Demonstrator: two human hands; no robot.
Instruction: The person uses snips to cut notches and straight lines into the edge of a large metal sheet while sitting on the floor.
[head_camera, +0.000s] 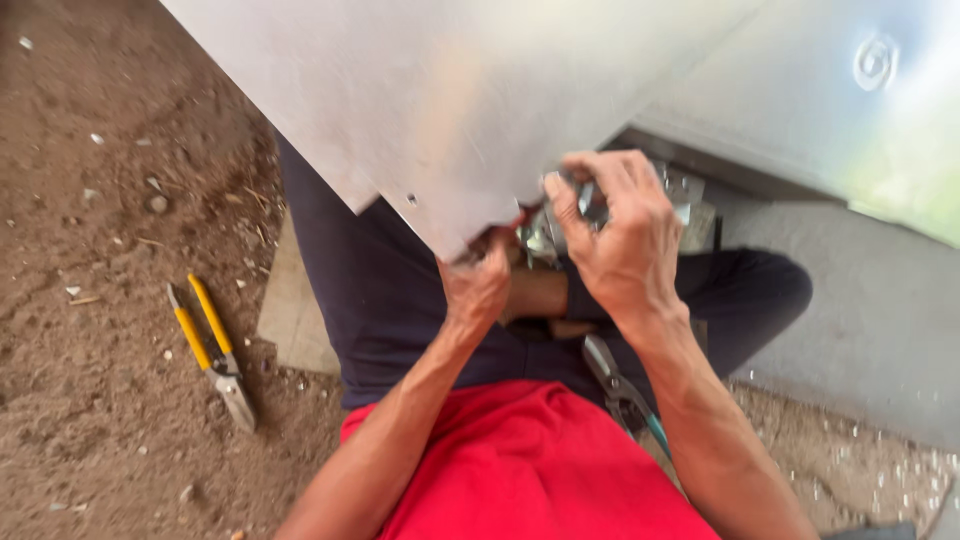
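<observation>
both hands (480, 285) (620, 235) grip a pale, smooth metal sheet (450, 110).

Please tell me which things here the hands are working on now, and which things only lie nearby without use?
In use:
- metal sheet, held at its corner by the left hand
- small shiny metal piece, gripped by the right hand

Lying about:
- yellow-handled snips on the dirt ground
- green-handled snips beside the right forearm
- flat board under the leg
</observation>
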